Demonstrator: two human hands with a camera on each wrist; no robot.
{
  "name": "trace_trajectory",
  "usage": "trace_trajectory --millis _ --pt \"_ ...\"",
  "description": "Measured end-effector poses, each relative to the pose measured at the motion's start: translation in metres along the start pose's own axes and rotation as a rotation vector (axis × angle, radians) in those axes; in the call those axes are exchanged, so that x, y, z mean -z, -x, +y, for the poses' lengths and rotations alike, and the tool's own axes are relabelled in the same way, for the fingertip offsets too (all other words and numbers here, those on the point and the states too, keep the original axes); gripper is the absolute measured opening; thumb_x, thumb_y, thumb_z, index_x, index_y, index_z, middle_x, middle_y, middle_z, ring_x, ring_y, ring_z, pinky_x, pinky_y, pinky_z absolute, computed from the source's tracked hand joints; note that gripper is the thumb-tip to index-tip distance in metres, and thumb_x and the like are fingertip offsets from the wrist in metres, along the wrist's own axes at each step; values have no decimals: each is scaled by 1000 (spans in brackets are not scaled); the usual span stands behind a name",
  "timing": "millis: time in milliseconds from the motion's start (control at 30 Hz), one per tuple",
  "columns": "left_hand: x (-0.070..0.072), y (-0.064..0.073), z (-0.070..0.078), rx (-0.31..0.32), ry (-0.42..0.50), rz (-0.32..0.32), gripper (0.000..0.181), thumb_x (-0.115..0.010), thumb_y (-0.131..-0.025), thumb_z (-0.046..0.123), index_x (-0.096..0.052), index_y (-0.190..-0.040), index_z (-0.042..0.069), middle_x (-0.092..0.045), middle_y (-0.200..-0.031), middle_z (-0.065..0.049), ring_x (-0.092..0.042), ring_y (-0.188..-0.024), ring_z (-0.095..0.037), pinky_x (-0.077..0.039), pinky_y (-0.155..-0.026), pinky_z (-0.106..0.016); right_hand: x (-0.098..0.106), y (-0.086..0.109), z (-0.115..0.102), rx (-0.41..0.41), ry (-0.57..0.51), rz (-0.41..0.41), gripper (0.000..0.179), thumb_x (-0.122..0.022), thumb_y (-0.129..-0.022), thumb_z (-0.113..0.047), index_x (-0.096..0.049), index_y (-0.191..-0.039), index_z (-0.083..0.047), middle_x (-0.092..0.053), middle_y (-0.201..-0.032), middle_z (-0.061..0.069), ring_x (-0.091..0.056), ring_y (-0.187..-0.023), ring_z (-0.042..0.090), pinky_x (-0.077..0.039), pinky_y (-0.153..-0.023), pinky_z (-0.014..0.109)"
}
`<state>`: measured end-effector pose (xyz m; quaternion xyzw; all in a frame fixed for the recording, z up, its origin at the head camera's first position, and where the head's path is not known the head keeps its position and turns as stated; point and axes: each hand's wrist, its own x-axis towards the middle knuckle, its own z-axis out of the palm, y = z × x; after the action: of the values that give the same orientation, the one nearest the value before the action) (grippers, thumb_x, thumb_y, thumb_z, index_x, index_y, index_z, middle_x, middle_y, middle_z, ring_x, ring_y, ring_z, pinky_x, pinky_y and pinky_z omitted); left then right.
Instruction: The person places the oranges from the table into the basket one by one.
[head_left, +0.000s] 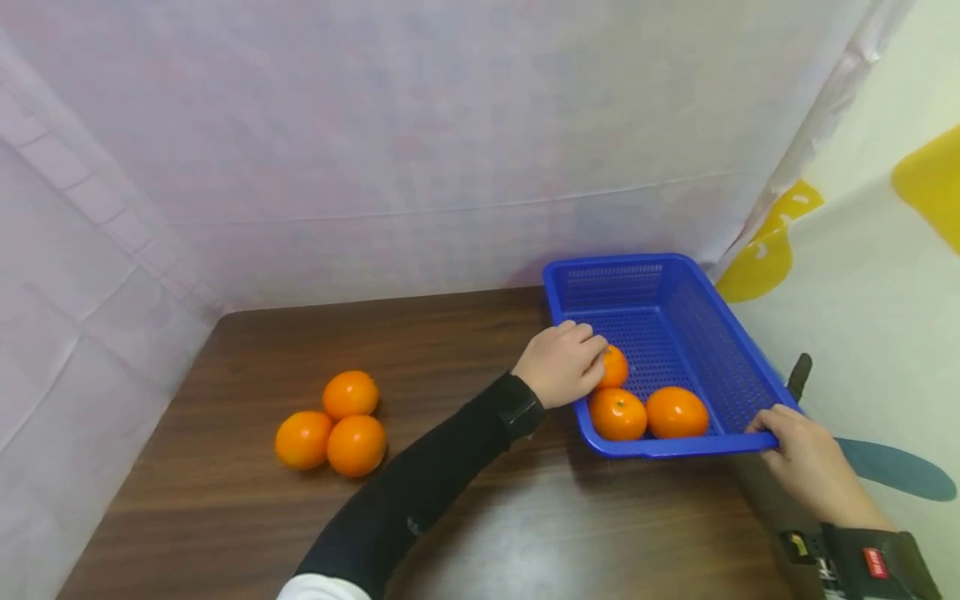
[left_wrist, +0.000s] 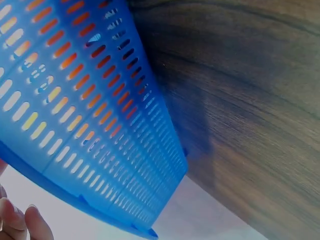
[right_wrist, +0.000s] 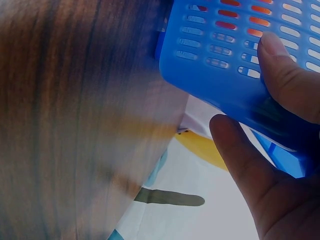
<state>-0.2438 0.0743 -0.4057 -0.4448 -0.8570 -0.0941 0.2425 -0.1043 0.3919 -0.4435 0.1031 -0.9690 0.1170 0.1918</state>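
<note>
A blue plastic basket with slotted walls stands at the table's right end, holding several oranges. Two are plain near its front side, a whole orange and another orange. A third orange is partly covered by my left hand, which hangs over the left rim with bent fingers. In the left wrist view its fingertips show past the rim, with nothing visible between them. My right hand grips the front right corner, its thumb against the outer wall in the right wrist view.
Three more oranges, one at the back, one at the left and one in front, sit together on the left of the brown wooden table. Pale cloth hangs behind, and patterned cloth lies along the right.
</note>
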Motion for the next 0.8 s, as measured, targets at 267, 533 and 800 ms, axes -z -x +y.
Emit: trace_trajectory --millis 267,533,800 --pt "9 15 -1 7 29 65 16 -61 -95 25 -73 -100 16 -61 -82 3 -50 -70 -13 -42 -65 -22 1 1 1 -4 3 -18 27 -71 -63 14 -63 -74 -10 -60 -76 2 -56 -68 20 -45 -58 38" --pt "14 34 -7 15 46 86 18 -61 -95 22 -75 -103 14 -65 -84 3 -51 -69 -13 -42 -65 -22 1 2 3 15 4 -6 28 -73 -62 13 -63 -73 -11 -58 -75 -1 -54 -67 18 -43 -57 35" --pt "18 54 -18 46 49 133 16 -61 -95 21 -74 -99 15 -63 -81 3 -50 -68 -12 -42 -63 -22 1 1 2 -4 2 -28 27 -73 -65 14 -63 -74 -10 -60 -77 2 -54 -68 19 -44 -57 34"
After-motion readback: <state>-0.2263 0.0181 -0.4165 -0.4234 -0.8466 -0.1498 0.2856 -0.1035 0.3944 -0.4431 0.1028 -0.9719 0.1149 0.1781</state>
